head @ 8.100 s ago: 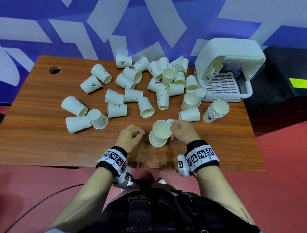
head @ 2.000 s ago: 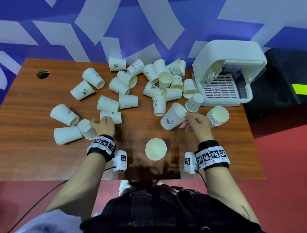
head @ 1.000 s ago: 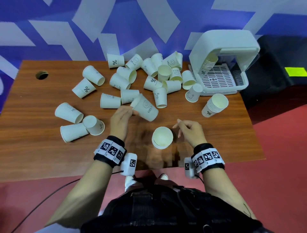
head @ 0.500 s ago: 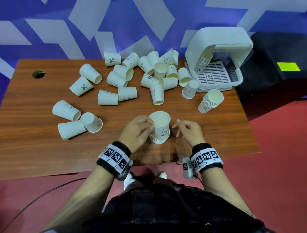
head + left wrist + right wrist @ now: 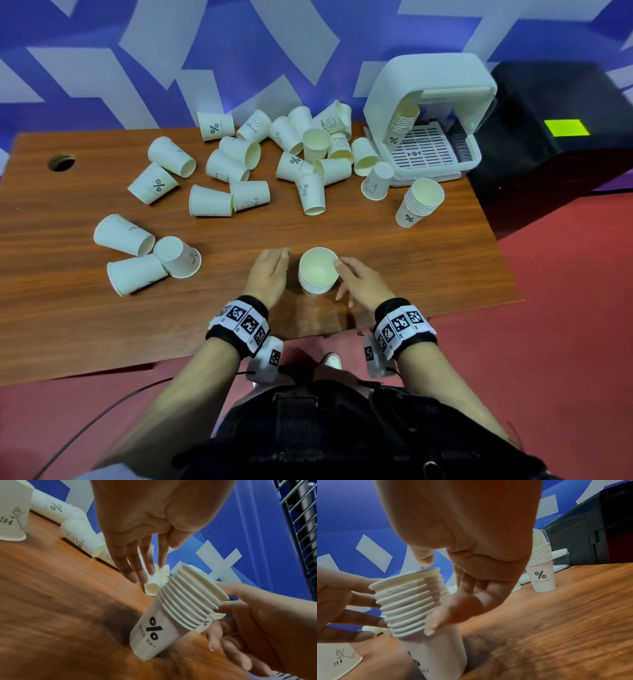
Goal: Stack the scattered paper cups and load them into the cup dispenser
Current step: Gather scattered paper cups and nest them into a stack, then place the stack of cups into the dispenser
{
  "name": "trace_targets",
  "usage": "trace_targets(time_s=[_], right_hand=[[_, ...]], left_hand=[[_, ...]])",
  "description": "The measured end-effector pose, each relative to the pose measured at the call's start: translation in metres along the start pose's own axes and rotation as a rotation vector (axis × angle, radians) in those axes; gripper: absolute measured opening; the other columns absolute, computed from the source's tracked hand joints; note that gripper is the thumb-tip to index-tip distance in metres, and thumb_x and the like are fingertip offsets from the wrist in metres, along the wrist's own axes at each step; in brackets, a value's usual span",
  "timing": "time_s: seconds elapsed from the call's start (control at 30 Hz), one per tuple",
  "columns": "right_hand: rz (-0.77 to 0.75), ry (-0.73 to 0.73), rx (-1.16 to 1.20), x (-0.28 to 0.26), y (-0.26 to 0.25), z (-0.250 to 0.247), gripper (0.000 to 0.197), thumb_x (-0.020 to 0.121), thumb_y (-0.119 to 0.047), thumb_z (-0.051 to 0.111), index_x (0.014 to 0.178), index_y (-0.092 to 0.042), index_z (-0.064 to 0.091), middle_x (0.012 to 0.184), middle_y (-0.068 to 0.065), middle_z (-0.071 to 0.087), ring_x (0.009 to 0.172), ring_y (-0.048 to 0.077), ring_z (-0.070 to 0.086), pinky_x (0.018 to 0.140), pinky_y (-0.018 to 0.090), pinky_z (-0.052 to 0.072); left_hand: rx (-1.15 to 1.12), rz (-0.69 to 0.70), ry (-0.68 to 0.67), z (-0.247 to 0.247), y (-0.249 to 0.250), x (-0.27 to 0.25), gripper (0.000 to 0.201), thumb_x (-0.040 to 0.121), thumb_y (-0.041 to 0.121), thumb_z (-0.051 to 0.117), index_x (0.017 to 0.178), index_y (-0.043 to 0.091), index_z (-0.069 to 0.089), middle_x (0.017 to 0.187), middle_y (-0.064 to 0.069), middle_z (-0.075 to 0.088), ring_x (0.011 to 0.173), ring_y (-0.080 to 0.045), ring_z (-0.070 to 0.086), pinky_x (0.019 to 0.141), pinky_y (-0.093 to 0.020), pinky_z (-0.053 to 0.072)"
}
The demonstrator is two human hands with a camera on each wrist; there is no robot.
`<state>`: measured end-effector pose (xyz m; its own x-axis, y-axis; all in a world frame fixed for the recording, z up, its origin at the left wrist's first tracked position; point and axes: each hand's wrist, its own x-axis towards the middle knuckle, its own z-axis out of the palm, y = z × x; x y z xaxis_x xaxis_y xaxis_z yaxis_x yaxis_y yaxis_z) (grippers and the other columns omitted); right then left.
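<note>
A stack of nested white paper cups stands upright on the wooden table near its front edge. My left hand is just left of the stack, fingers straight, holding nothing. My right hand is on the stack's right side, thumb at the top rim and relaxed fingers lying against the rims. Several loose cups lie scattered across the far half of the table. The white cup dispenser stands at the back right, with a stack of cups inside.
A second cup stack stands in front of the dispenser. Three cups lie at the left. A cable hole is at the far left. A black box sits right of the table. Bare wood surrounds the near stack.
Half a second ago my left hand was setting a cup onto the stack. That cup now sits nested, my left hand has let go, and my right thumb has reached the rim.
</note>
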<state>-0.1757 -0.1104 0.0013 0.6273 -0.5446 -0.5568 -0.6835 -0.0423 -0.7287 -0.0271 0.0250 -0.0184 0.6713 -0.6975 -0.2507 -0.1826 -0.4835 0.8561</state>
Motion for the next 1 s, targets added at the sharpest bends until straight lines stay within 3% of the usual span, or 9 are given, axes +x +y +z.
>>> trace_targets(time_s=[0.1, 0.3, 0.4, 0.47, 0.67, 0.83, 1.0], right_hand=[[0.054, -0.053, -0.004, 0.0, 0.003, 0.008, 0.054, 0.096, -0.058, 0.036, 0.138, -0.026, 0.044, 0.088, 0.007, 0.074, 0.059, 0.018, 0.063, 0.053, 0.027, 0.051], [0.107, -0.053, 0.173, -0.002, 0.002, 0.017, 0.046, 0.099, -0.049, 0.037, 0.134, -0.021, 0.047, 0.101, 0.01, 0.071, 0.076, 0.023, 0.068, 0.072, 0.035, 0.056], [0.1, 0.01, 0.255, -0.003, -0.002, 0.02, 0.038, 0.1, -0.042, 0.041, 0.127, -0.018, 0.052, 0.096, 0.015, 0.072, 0.067, 0.02, 0.066, 0.061, 0.026, 0.051], [0.087, 0.047, 0.298, -0.003, -0.003, 0.022, 0.033, 0.099, -0.04, 0.043, 0.123, -0.02, 0.053, 0.093, 0.016, 0.073, 0.064, 0.02, 0.064, 0.059, 0.025, 0.049], [0.038, 0.184, 0.413, 0.003, -0.015, 0.022, 0.031, 0.096, -0.042, 0.05, 0.115, -0.02, 0.059, 0.084, 0.013, 0.074, 0.064, 0.02, 0.065, 0.07, 0.033, 0.052], [-0.038, 0.28, 0.495, 0.009, -0.033, 0.006, 0.033, 0.096, -0.039, 0.052, 0.111, -0.011, 0.062, 0.083, 0.021, 0.071, 0.059, 0.021, 0.062, 0.063, 0.03, 0.051], [-0.105, 0.341, 0.535, 0.018, -0.047, -0.026, 0.026, 0.097, -0.038, 0.05, 0.105, -0.015, 0.06, 0.081, 0.018, 0.07, 0.055, 0.018, 0.062, 0.06, 0.028, 0.049]], left_hand=[[-0.036, -0.085, -0.119, 0.005, -0.003, 0.002, 0.038, 0.099, 0.027, 0.036, 0.126, 0.01, 0.056, 0.128, -0.012, 0.053, 0.12, -0.027, 0.05, 0.106, -0.046, 0.038], [-0.162, -0.17, -0.254, 0.006, -0.003, 0.002, 0.032, 0.096, 0.032, 0.04, 0.122, 0.028, 0.06, 0.132, -0.004, 0.055, 0.12, -0.024, 0.052, 0.104, -0.044, 0.043], [-0.198, -0.184, -0.282, 0.003, 0.003, 0.005, 0.034, 0.097, 0.03, 0.041, 0.126, 0.024, 0.058, 0.134, -0.004, 0.053, 0.118, -0.023, 0.054, 0.093, -0.035, 0.049], [-0.21, -0.189, -0.283, 0.001, 0.008, 0.009, 0.034, 0.097, 0.03, 0.041, 0.126, 0.022, 0.058, 0.135, -0.005, 0.053, 0.117, -0.023, 0.054, 0.091, -0.035, 0.05], [-0.198, -0.075, -0.272, -0.012, 0.038, 0.02, 0.033, 0.098, 0.025, 0.038, 0.122, 0.022, 0.06, 0.125, 0.006, 0.057, 0.119, -0.015, 0.05, 0.108, -0.042, 0.039], [-0.176, 0.011, -0.215, -0.014, 0.069, 0.038, 0.032, 0.097, 0.025, 0.039, 0.119, 0.022, 0.062, 0.131, -0.001, 0.057, 0.121, -0.019, 0.051, 0.107, -0.045, 0.039], [-0.17, 0.097, -0.179, -0.003, 0.105, 0.055, 0.034, 0.097, 0.026, 0.037, 0.117, 0.02, 0.063, 0.131, -0.003, 0.059, 0.122, -0.02, 0.051, 0.109, -0.043, 0.036]])
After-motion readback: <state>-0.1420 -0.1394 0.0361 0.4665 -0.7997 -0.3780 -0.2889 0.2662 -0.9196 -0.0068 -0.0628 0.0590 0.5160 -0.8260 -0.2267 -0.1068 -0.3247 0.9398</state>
